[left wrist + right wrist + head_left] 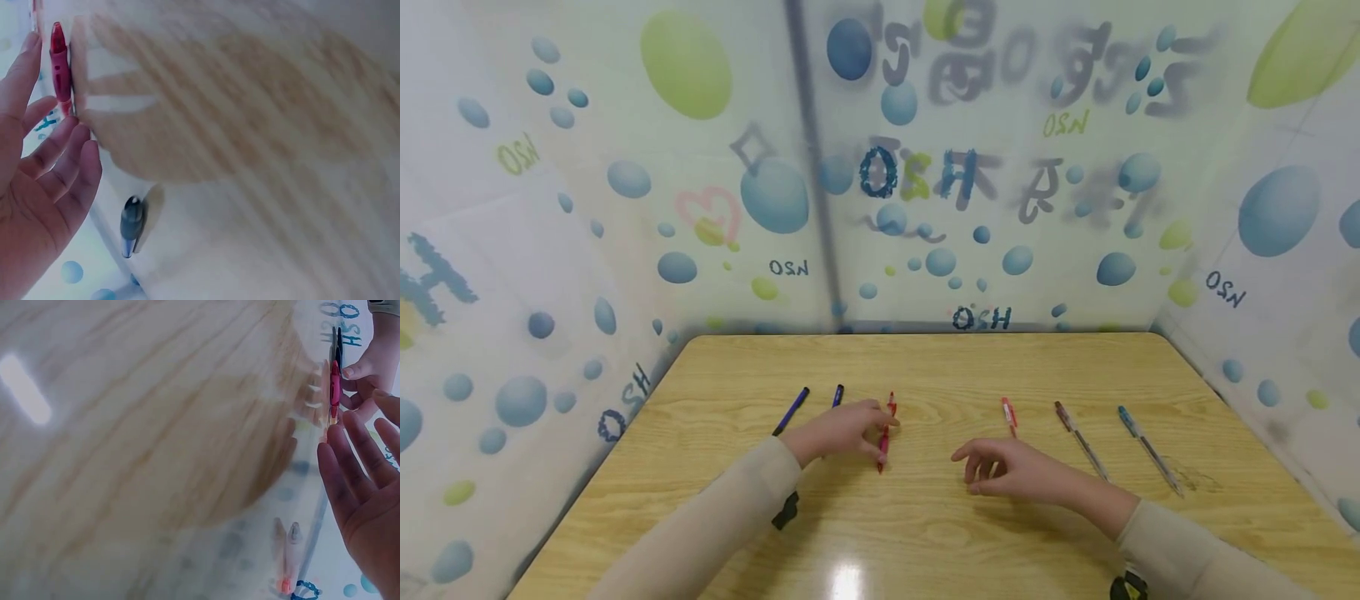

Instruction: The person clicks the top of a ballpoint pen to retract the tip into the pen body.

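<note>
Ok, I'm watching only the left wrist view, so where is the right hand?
Observer: The right hand is over the table; the head view shows it partly hiding a red-topped pen.
Operator: Is it holding anything?
Observer: No, the right wrist view shows its palm bare.
Operator: Any pens farther right?
Observer: Yes, a brown-topped pen and a teal-topped pen lie there.
</note>
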A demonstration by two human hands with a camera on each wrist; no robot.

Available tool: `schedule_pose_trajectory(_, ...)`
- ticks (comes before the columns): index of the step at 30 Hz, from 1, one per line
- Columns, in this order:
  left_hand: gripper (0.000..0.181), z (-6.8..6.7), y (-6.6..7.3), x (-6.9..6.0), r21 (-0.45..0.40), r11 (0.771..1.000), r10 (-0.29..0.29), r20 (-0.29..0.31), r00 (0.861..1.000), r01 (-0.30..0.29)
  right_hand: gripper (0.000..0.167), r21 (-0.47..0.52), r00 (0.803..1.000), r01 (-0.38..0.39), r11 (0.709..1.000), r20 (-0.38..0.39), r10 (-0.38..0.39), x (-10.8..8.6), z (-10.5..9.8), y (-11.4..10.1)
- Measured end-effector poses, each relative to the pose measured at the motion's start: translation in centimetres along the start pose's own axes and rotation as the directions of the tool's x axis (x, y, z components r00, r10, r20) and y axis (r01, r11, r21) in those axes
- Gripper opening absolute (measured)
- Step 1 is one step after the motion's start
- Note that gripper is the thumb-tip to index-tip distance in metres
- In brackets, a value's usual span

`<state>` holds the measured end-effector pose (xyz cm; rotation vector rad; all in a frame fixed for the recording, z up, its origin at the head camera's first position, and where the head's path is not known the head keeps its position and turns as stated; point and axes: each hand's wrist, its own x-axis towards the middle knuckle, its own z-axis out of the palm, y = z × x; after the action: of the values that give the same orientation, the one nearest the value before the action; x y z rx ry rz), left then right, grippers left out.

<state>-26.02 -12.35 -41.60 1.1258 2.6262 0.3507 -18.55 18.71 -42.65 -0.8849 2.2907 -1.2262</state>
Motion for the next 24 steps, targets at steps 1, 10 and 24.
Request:
schedule_pose_trajectory(1, 0.059, -0.1, 0.0, -0.1, -0.004, 1.000, 0.001, 0.002, 1.000, -0.001, 0.038, -0.007, 1.000, -0.001, 1.000, 0.003, 0.001, 0.0, -0.1, -0.1)
schedule_pose_trajectory(10, 0.056, -1.4, -0.1, -1.5, -0.025, 1.000, 0.015, -0.015, 1.000, -0.015, 0.040, -0.074, 0.999, -0.001, 0.997, 0.039, 0.004, 0.8, -1.3, -1.3)
schedule_pose_trajectory(24, 0.059, -2.8, -1.9, -3.7, -0.050, 0.997, -0.058, -0.062, 0.996, 0.055, 0.043, -0.193, 0.997, 0.031, 0.981, 0.069, -0.018, 2.9, -2.3, -3.4)
